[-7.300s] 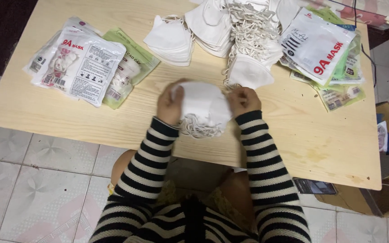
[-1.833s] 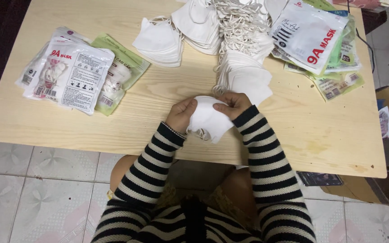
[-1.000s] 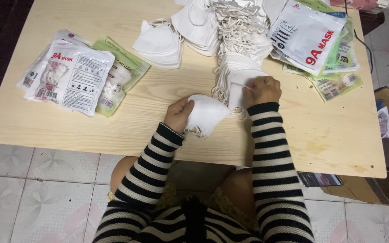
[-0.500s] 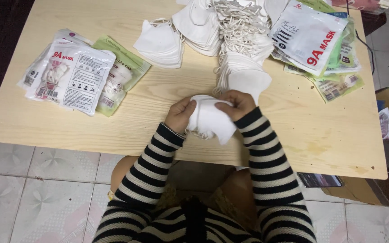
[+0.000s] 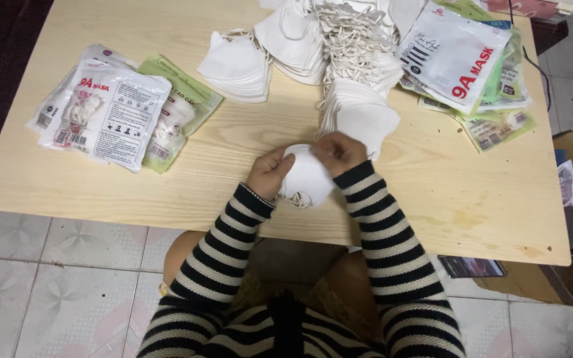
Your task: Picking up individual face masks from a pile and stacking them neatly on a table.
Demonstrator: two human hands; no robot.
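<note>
Our right hand (image 5: 341, 151), which reached to the pile (image 5: 358, 122) a second ago, is back, and now both it and our left hand (image 5: 270, 171) pinch the white masks (image 5: 306, 178) over the table (image 5: 167, 192) edge, so the stack grows.

Two forearms in black-and-white striped sleeves, extended forward from the seated body and angled inward so the wrists converge. Left hand (image 5: 270, 173): palm turned toward the right, fingers curled, thumb uppermost, closed in a pinch. Right hand (image 5: 339, 152): knuckles up, fingers bent downward and closed, set slightly farther forward than the left. Both hands close together, nearly touching. Elbows bent, tucked near the torso.
</note>
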